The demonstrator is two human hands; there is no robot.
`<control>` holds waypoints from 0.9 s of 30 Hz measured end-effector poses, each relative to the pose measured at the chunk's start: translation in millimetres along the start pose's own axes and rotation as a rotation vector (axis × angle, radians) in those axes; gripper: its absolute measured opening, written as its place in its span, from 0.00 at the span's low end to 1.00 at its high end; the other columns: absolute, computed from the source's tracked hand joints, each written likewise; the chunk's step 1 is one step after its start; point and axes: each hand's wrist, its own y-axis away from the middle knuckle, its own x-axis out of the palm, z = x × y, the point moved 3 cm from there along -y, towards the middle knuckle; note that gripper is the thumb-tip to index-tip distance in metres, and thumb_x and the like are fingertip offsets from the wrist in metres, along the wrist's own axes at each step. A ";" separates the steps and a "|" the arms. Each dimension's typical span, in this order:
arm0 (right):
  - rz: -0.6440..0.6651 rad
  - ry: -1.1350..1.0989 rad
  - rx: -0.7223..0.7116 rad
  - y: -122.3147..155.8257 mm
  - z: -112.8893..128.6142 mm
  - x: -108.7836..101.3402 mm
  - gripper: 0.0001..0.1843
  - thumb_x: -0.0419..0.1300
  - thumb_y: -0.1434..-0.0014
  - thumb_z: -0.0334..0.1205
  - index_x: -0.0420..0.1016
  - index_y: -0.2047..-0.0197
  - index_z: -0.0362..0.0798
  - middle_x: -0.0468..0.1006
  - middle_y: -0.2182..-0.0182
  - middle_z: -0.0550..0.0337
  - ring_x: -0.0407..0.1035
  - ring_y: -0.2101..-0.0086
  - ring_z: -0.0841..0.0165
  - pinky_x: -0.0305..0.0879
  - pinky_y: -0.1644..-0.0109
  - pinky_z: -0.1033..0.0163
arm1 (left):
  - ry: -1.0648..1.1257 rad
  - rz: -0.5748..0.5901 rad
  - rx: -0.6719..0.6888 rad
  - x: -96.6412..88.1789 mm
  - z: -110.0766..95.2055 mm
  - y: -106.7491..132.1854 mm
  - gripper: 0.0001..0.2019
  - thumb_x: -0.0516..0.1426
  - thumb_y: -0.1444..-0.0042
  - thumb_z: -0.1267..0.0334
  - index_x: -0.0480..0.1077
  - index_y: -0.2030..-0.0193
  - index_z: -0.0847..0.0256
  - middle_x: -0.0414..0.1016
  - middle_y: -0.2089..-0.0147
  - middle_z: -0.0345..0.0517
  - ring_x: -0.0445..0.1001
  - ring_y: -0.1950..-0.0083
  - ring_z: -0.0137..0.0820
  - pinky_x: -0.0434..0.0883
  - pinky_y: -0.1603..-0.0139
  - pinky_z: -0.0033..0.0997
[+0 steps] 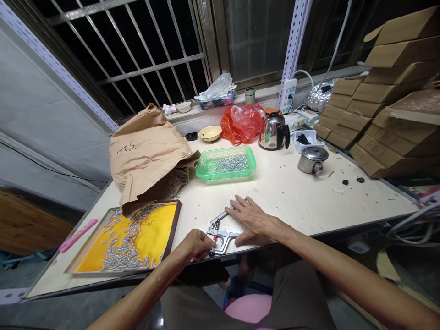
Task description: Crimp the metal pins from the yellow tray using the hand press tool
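A small metal hand press (220,231) lies at the near edge of the pale wooden table (309,201). My left hand (195,244) is curled closed at the tool's near end, fingertips pinched against it. My right hand (252,220) lies flat and open over the tool's lever, fingers stretched toward the left. Left of my hands sits a yellow tray (154,231) strewn with several small silver metal pieces. A green basket (226,164) holding more of these pieces stands beyond the tool.
A crumpled brown paper sack (147,153) spills metal pieces onto the yellow tray. A pink tool (78,234) lies at the far left. Kettle (274,131), lidded metal pot (312,160), red bag (242,123) and yellow bowl (210,133) stand behind. Cardboard boxes (388,101) stack at right.
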 end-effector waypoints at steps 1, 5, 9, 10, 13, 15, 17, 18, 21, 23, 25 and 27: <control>0.012 0.009 0.007 -1.9 -0.6 1.1 0.60 0.62 0.63 0.70 0.51 0.35 0.43 0.50 0.37 0.37 0.36 0.37 0.44 0.35 0.38 0.38 | -0.003 0.000 -0.003 -0.1 -0.1 0.1 0.24 0.59 0.64 0.41 0.60 0.86 0.60 0.54 0.92 0.32 0.49 0.87 0.19 0.45 0.82 0.26; 0.036 0.025 0.061 -2.7 -1.0 1.0 0.61 0.65 0.65 0.68 0.52 0.36 0.41 0.56 0.40 0.35 0.46 0.40 0.44 0.38 0.39 0.38 | -0.006 0.012 -0.007 0.2 -1.2 0.0 0.24 0.59 0.65 0.40 0.59 0.86 0.60 0.54 0.92 0.32 0.50 0.87 0.20 0.46 0.82 0.26; -0.019 -0.002 0.060 3.5 6.1 -10.0 0.52 0.68 0.63 0.61 0.59 0.40 0.42 0.68 0.49 0.42 0.59 0.48 0.50 0.46 0.41 0.41 | 0.015 -0.004 -0.013 0.7 -0.2 0.7 0.25 0.59 0.67 0.39 0.60 0.85 0.60 0.54 0.91 0.32 0.51 0.87 0.20 0.48 0.84 0.25; -0.028 -0.008 0.061 5.6 8.2 -12.8 0.49 0.68 0.61 0.59 0.59 0.41 0.43 0.69 0.50 0.44 0.60 0.50 0.52 0.47 0.42 0.42 | 0.030 -0.013 -0.015 0.7 0.2 1.4 0.25 0.60 0.67 0.39 0.60 0.85 0.60 0.54 0.90 0.32 0.51 0.86 0.20 0.49 0.84 0.25; -0.039 -0.023 0.075 11.1 13.4 -17.4 0.44 0.67 0.57 0.55 0.60 0.41 0.45 0.71 0.52 0.47 0.61 0.51 0.54 0.46 0.41 0.43 | 0.078 -0.020 -0.024 1.0 0.3 4.6 0.25 0.60 0.67 0.39 0.60 0.83 0.60 0.56 0.88 0.31 0.52 0.85 0.20 0.54 0.83 0.24; -0.044 -0.029 0.088 13.1 15.1 -17.1 0.42 0.67 0.56 0.53 0.61 0.41 0.45 0.71 0.53 0.47 0.61 0.51 0.54 0.45 0.41 0.43 | 0.087 -0.020 -0.037 1.2 -0.5 6.9 0.25 0.60 0.67 0.39 0.61 0.82 0.61 0.56 0.87 0.31 0.52 0.84 0.20 0.55 0.83 0.24; -0.051 -0.035 0.098 13.9 15.6 -14.8 0.40 0.67 0.55 0.52 0.62 0.42 0.45 0.72 0.53 0.48 0.62 0.51 0.54 0.44 0.40 0.43 | 0.084 -0.025 -0.050 1.3 -1.9 8.5 0.25 0.60 0.68 0.39 0.61 0.81 0.61 0.57 0.87 0.31 0.53 0.84 0.20 0.57 0.82 0.24; -0.058 -0.038 0.099 14.1 15.6 -13.3 0.39 0.67 0.55 0.52 0.62 0.43 0.46 0.72 0.53 0.48 0.62 0.52 0.54 0.45 0.41 0.43 | 0.081 -0.029 -0.056 1.3 -2.6 9.1 0.25 0.60 0.68 0.39 0.61 0.81 0.61 0.57 0.87 0.31 0.53 0.84 0.20 0.57 0.82 0.24; -0.094 -0.043 0.089 15.0 15.3 -9.1 0.37 0.67 0.55 0.51 0.63 0.44 0.46 0.72 0.54 0.49 0.62 0.52 0.55 0.46 0.41 0.44 | 0.080 -0.036 -0.068 1.3 -4.1 9.5 0.25 0.61 0.68 0.40 0.61 0.82 0.61 0.57 0.87 0.32 0.54 0.83 0.20 0.57 0.82 0.24; -0.121 -0.039 0.082 16.3 14.9 -7.2 0.36 0.67 0.54 0.51 0.64 0.45 0.45 0.71 0.54 0.50 0.61 0.52 0.56 0.47 0.41 0.46 | 0.081 -0.037 -0.067 1.1 -4.4 9.2 0.24 0.61 0.68 0.41 0.61 0.82 0.61 0.57 0.87 0.32 0.54 0.83 0.20 0.57 0.82 0.24; -0.142 -0.032 0.078 17.8 14.6 -6.6 0.34 0.67 0.54 0.50 0.65 0.47 0.45 0.71 0.54 0.50 0.61 0.52 0.56 0.48 0.42 0.47 | 0.080 -0.026 -0.060 0.9 -4.6 8.8 0.24 0.61 0.67 0.41 0.61 0.81 0.62 0.58 0.87 0.32 0.55 0.83 0.20 0.58 0.82 0.24; -0.152 -0.032 0.077 19.1 14.1 -6.9 0.32 0.67 0.54 0.50 0.66 0.48 0.45 0.71 0.55 0.50 0.61 0.53 0.57 0.49 0.42 0.48 | 0.075 -0.009 -0.059 0.8 -5.0 8.8 0.24 0.61 0.67 0.41 0.62 0.81 0.62 0.58 0.87 0.32 0.55 0.83 0.21 0.58 0.82 0.24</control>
